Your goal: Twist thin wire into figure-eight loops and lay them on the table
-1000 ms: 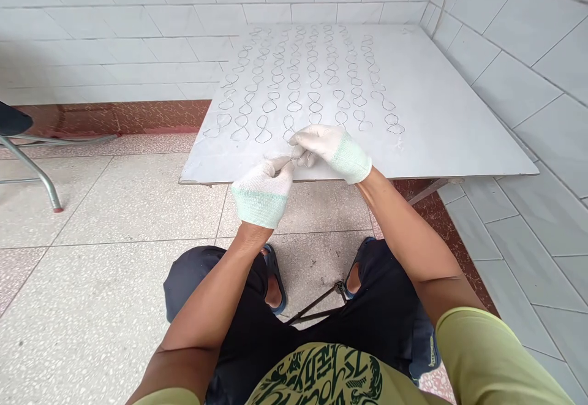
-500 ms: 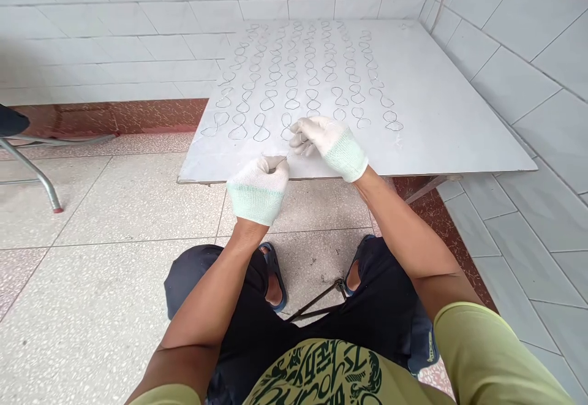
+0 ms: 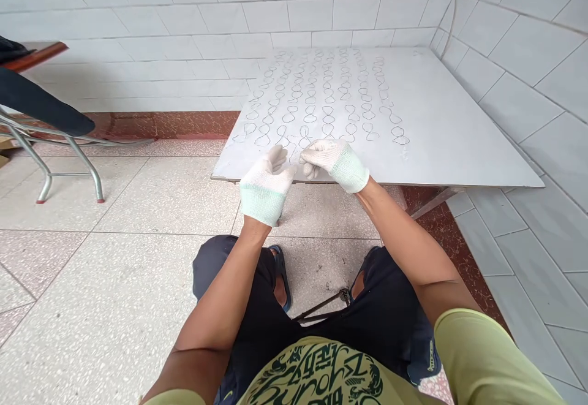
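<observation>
Since half a second ago, the left hand [image 3: 269,178] has let its thumb and fingers come apart, where before they were pinched on a thin wire end, and the right hand [image 3: 333,161] has drawn its fingers in closer together. The view has swung too, so that a red-brown tabletop edge [image 3: 41,56] and more of a metal-legged chair [image 3: 95,172] now show at the left. The left hand hangs over the near edge of the white board [image 3: 463,141], fingers pointing forward and spread from the thumb. The right hand is just beside it, over the board, thumb and forefinger pressed together; whether a wire is caught between them is too fine to tell. Both wear white gloves with pale green cuffs. The thin wire pieces [image 3: 327,121], bent into figure-of-eight shapes, lie on the board in columns running away from the person, crowded toward its left and middle; the nearest ones are just beyond the fingertips, and one fine line shows in the gap between the hands, though it is unclear whether it is held or lying. The board's right part is bare white. Behind it stands a white tiled wall [image 3: 312,19], with a pale cable [image 3: 454,13] running down the corner. Below, dark trousers [image 3: 215,270] and a blue sandal [image 3: 285,276] show above the speckled floor [image 3: 138,282].
</observation>
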`<control>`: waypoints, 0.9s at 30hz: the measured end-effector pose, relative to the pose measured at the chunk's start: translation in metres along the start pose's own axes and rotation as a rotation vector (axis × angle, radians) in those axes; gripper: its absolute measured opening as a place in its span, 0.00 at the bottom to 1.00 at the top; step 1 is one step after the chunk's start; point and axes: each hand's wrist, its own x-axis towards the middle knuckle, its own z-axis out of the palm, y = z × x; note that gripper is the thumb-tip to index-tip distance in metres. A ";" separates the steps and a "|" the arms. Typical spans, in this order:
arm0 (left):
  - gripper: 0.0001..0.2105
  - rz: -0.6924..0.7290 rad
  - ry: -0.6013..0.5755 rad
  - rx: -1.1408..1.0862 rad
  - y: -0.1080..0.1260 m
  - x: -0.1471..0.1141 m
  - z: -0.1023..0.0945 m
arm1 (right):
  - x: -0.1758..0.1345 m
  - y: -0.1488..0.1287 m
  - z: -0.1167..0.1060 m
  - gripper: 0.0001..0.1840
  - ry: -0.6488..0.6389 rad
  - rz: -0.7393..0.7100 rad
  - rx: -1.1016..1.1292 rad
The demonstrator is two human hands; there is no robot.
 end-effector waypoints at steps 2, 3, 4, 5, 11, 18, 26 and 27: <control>0.35 0.002 0.029 0.019 -0.007 -0.010 -0.010 | -0.001 -0.001 -0.001 0.13 -0.047 0.002 0.015; 0.35 -0.021 0.043 0.024 -0.010 -0.016 -0.014 | -0.001 -0.001 -0.001 0.13 -0.068 0.007 0.023; 0.34 -0.053 0.051 0.009 -0.012 -0.023 -0.019 | -0.001 -0.001 -0.001 0.13 -0.085 0.013 0.029; 0.32 -0.085 0.047 -0.022 -0.013 -0.029 -0.022 | -0.001 -0.001 0.000 0.13 -0.098 0.017 0.030; 0.27 -0.171 -0.055 -0.178 -0.008 -0.043 -0.030 | -0.002 0.005 0.010 0.14 -0.160 0.020 -0.025; 0.10 -0.197 -0.136 -0.134 -0.008 -0.030 -0.025 | -0.008 0.000 0.016 0.14 -0.199 0.008 -0.152; 0.13 -0.243 -0.196 -0.325 -0.014 -0.026 -0.028 | -0.011 -0.009 0.017 0.16 -0.186 0.027 -0.164; 0.15 -0.255 -0.222 -0.364 -0.015 -0.025 -0.029 | -0.012 -0.009 0.017 0.16 -0.192 0.021 -0.164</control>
